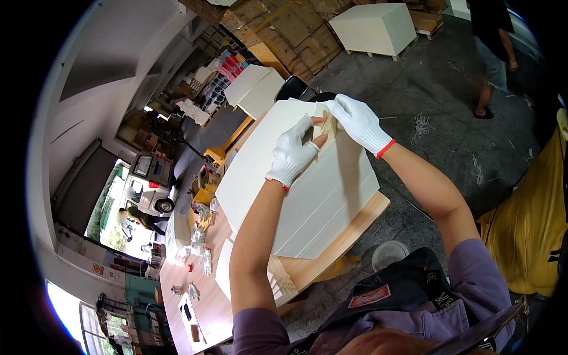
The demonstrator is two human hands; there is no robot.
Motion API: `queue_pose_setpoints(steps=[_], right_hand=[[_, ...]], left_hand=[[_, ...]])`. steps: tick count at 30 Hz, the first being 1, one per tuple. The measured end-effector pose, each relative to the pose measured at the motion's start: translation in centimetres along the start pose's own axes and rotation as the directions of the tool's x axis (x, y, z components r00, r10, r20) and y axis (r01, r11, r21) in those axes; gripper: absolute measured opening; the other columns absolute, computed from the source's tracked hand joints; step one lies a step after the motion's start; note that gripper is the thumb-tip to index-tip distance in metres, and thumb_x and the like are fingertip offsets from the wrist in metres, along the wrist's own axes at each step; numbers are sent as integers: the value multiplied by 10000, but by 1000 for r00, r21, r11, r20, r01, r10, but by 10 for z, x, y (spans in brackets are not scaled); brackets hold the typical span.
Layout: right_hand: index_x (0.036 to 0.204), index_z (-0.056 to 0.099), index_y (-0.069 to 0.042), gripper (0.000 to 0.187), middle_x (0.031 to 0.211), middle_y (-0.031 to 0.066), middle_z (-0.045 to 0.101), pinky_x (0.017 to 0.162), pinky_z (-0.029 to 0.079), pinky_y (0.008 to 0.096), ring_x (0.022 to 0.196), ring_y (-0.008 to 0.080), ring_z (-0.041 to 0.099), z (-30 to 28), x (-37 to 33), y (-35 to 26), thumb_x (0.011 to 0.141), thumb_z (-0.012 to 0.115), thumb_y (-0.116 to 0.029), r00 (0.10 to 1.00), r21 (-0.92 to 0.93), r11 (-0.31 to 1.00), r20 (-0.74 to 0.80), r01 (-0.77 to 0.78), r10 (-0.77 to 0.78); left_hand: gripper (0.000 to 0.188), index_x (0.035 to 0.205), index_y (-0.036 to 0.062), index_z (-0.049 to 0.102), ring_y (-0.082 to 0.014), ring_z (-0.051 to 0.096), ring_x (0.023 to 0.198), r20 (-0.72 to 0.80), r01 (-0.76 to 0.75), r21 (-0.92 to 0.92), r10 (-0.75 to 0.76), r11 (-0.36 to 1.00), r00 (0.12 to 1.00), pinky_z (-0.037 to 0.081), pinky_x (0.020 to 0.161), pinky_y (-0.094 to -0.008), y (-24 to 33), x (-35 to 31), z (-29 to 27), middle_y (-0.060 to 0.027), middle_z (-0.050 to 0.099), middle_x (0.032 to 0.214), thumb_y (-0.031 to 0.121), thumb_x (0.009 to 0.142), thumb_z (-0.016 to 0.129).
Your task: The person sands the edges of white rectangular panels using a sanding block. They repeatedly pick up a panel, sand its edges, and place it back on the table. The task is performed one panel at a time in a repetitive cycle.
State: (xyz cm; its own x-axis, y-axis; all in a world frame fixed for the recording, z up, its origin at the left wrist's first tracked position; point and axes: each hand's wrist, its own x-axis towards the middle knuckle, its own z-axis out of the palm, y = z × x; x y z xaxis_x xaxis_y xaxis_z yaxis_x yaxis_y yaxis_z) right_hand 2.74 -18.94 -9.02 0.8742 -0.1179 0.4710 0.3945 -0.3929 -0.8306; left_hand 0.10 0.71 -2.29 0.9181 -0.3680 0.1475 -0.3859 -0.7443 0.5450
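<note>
A large white board (266, 177), with white panels forming a stack at its right side, lies on the wooden table. Both my hands wear white knitted gloves with red cuffs. At the board's far right edge, my left hand (293, 154) is closed on a pale beige strip (327, 133); its bare thumb and fingertip show. My right hand (359, 122) bends over the strip's far end with its fingers together, pressed against it. The right fingertips are partly hidden, and the strip's exact kind cannot be made out.
Gloves (207, 260) and small tools lie on the wooden tabletop (219, 310) at left. A white bucket (390, 254) stands beside the table, near a yellow sack (523, 213). A person (492, 53) is at far right. White stacks on pallets (376, 29) stand behind.
</note>
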Motion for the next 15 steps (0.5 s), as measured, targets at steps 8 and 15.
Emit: queue_pose_setpoints(steps=[8, 15], right_hand=[[970, 630, -72, 506, 890, 138, 686, 775, 493, 444, 862, 331, 675, -2, 0, -3, 1061, 484, -548, 998, 39, 999, 54, -35, 33], [970, 621, -77, 482, 902, 149, 675, 775, 490, 448, 863, 354, 664, 3, 0, 5, 1062, 487, -531, 999, 54, 998, 27, -18, 17]], left_hand=[[304, 1302, 117, 700, -162, 598, 847, -86, -116, 29, 118, 993, 989, 503, 826, -310, -1, -1, 1, -83, 703, 962, 174, 1005, 665], [374, 1257, 155, 714, -260, 731, 942, -27, -25, 98, 28, 995, 999, 553, 855, -357, 9, -3, 2, -145, 766, 1058, 279, 913, 793]])
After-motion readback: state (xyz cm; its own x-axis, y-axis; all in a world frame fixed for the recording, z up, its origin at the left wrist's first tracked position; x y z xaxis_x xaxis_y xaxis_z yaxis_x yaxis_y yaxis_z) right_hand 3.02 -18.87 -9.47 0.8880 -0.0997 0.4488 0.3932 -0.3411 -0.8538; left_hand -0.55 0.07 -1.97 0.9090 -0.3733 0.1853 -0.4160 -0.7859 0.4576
